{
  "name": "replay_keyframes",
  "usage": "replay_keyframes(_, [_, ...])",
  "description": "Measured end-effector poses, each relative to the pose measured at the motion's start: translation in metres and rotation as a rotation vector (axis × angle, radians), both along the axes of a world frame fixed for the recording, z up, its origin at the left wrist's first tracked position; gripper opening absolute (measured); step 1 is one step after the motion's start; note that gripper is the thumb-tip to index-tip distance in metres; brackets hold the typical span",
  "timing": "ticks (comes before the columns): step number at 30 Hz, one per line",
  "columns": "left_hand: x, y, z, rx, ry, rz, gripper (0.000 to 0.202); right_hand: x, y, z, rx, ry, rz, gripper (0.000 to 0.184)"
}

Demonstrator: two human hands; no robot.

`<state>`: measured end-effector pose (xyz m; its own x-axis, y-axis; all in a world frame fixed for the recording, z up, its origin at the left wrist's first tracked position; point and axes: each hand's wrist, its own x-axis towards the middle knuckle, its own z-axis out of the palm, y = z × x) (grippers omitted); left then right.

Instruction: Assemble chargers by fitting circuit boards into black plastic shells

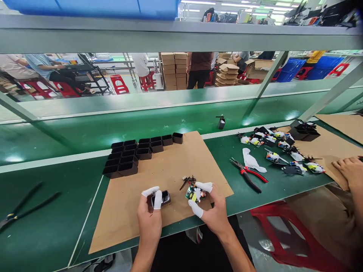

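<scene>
Green-topped, the table [65, 196] carries at its left side a pair of dark-handled pliers [17, 217], handles spread, and then a brown cardboard sheet [121, 215] reaching almost to the table's front edge. Open black boxes [129, 168] stand packed in rows from the sheet's far left corner along its far edge; a bump could topple the end ones. Near the sheet's front edge the left hand [150, 207], two fingertips in white covers [157, 200], holds a small black box [167, 197], its inside hard to make out. Just beside it, the right hand [210, 207] pinches a circuit board [195, 193] with dark wires [187, 182]; a slack grip could drop it, and the loose wires could snag on a rim. Further right lie red-and-black pliers [256, 173], a crumpled white cloth [251, 158] and a heap of similar boards [269, 140], whose wires might tangle if one were pulled free. At the right, a co-worker's hand [347, 170] rests near more cardboard [331, 141]. Beyond the table's back edge, the bright room shows a seated person [42, 62], red stools [119, 84], stacked cartons [174, 71] and blue bins [292, 71].
</scene>
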<state>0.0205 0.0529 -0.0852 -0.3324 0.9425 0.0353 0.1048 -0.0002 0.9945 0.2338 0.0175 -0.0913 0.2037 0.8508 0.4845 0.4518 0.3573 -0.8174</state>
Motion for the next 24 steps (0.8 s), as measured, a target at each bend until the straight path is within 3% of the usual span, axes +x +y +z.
replay_keyframes(7, [-0.0015, 0.0013, -0.003, 0.005, 0.013, -0.008, 0.055, -0.0029, -0.0014, -0.0019, 0.012, 0.134, -0.019, 0.052])
replay_keyframes(19, [-0.0033, 0.0026, -0.0063, 0.0, 0.034, -0.008, 0.058, -0.0009, -0.0019, -0.0001, 0.096, 0.122, 0.088, 0.058])
replay_keyframes(24, [-0.0036, 0.0014, -0.004, 0.001, 0.06, -0.007, 0.059, 0.0004, -0.0022, -0.0003, 0.029, 0.313, 0.148, 0.058])
